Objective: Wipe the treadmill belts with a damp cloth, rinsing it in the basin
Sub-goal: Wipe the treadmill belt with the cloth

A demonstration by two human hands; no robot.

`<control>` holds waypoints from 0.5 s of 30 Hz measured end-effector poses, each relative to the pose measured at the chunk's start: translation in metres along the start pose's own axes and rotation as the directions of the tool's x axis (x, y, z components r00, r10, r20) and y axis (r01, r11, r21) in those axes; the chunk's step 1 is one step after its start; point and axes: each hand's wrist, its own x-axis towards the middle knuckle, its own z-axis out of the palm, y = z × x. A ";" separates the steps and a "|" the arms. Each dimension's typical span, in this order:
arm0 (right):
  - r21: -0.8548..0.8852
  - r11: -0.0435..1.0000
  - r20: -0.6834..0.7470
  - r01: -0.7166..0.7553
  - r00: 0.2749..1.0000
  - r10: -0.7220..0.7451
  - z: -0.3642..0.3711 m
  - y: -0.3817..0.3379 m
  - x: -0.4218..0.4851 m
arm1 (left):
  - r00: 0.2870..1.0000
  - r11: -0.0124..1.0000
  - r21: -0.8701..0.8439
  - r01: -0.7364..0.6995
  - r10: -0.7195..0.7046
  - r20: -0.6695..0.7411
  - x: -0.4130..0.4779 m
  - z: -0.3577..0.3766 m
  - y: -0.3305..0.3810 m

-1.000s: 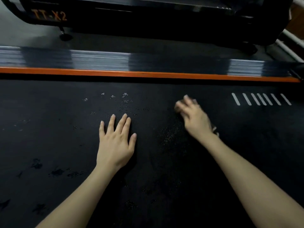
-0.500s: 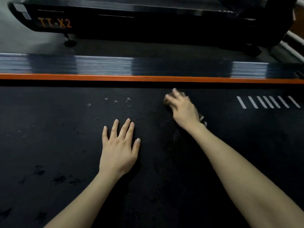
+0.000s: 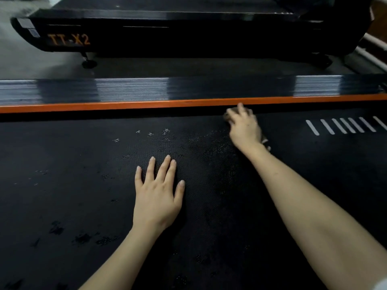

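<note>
Cloth point(image 3: 265, 142): almost wholly covered by the right hand point(image 3: 244, 127). Only a pale scrap shows beside the wrist, and a darker, blurred bit at the fingertips. It lies on the black belt point(image 3: 83, 164), at the belt's far edge.

Right hand: fingers curled down over the cloth and bunched on it, knuckles up, forearm stretched out across the belt. Fingertips reach the dark gap just under the orange strip point(image 3: 125, 105); whether they touch the strip cannot be told.

Left hand point(image 3: 156, 197): flat on the belt, palm down, fingers straight and slightly spread, holding nothing. It sits nearer the person than the right hand and well apart from it.

Belt: dotted weave catches the light in a patch between the two hands. Small pale specks point(image 3: 150, 133) lie beyond the left fingertips. Dark blotches point(image 3: 83, 238) lie to the left of the left forearm. A row of slanted white stripes point(image 3: 343, 125) is printed on the belt, right of the right hand.

Beyond the orange strip: a grey ribbed side rail point(image 3: 129, 88) running the full width of the view. Past that, a band of floor point(image 3: 18, 59), then a second treadmill point(image 3: 188, 38), black, with orange lettering point(image 3: 69, 39) reading TT-X2 and a small round foot point(image 3: 89, 63) beneath it.
</note>
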 end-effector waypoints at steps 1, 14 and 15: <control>-0.004 0.994 -0.010 -0.107 0.994 0.107 -0.003 0.004 0.005 | 1.000 1.000 0.004 0.003 -0.003 -0.003 0.001 0.000 0.001; -0.009 0.974 0.097 0.225 0.970 -0.223 0.006 -0.032 0.006 | 1.000 0.999 0.052 -0.014 0.016 -0.026 0.001 0.003 -0.004; -0.030 0.987 0.065 0.159 0.986 -0.157 -0.001 -0.006 0.011 | 0.999 0.999 0.050 -0.013 0.015 -0.028 0.000 0.004 -0.004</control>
